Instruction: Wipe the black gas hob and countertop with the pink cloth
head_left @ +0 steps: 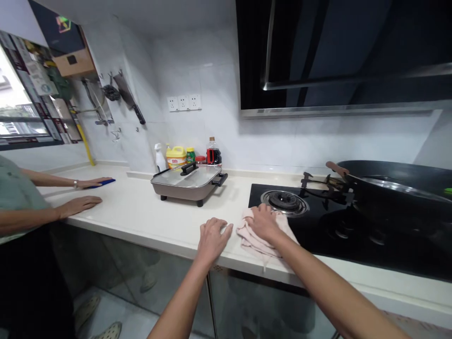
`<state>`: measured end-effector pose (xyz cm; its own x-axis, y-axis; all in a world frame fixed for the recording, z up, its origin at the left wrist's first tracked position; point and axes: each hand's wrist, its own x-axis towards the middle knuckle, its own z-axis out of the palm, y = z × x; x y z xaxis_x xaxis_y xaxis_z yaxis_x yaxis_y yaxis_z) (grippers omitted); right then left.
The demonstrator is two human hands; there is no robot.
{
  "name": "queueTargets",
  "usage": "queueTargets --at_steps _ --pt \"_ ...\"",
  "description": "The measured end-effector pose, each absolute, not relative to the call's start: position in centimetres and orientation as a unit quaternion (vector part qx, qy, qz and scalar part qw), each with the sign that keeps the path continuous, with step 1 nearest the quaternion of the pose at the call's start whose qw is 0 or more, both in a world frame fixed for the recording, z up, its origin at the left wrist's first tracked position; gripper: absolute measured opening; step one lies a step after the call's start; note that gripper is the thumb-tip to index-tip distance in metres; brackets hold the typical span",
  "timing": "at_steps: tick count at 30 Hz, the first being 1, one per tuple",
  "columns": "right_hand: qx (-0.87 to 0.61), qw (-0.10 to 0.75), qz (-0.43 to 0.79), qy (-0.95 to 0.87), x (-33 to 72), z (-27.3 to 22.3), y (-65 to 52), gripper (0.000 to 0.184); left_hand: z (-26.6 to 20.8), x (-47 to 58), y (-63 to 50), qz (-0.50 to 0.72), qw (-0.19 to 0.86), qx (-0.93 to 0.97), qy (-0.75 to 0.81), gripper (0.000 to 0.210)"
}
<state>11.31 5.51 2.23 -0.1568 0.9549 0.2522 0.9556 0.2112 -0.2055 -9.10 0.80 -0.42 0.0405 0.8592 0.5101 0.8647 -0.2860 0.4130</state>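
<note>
My right hand (pixel 264 222) presses down on a crumpled pale pink cloth (pixel 257 244). The cloth lies across the left edge of the black glass gas stove (pixel 314 238) and the white countertop (pixel 176 223). Just behind it is a burner (pixel 284 201) with its pot support off. To the left, my left hand (pixel 213 239) rests on the counter near the front edge, thumb apart from the fingers, holding nothing. An electric pan (pixel 185 190) with a glass lid stands farther back on the counter.
A large black wok (pixel 399 193) sits on the stove's right side, beside a loose pot support (pixel 312 182). Bottles, including a yellow jug (pixel 176 157), line the wall. At left, a co-worker's hand (pixel 93 182) rests on a blue cloth (pixel 106 182). The range hood (pixel 335 56) hangs above.
</note>
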Motion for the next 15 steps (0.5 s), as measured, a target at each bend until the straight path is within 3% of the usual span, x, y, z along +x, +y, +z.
queueTargets --at_steps 7,15 --pt "-0.477 0.168 0.026 -0.862 12.4 2.0 1.1 0.038 -0.2 -9.3 0.8 -0.337 0.021 -0.72 -0.606 0.03" --pt "-0.576 0.133 0.045 -0.805 24.5 1.4 3.0 0.047 -0.2 -9.3 1.0 -0.334 0.041 -0.725 -0.6 0.031"
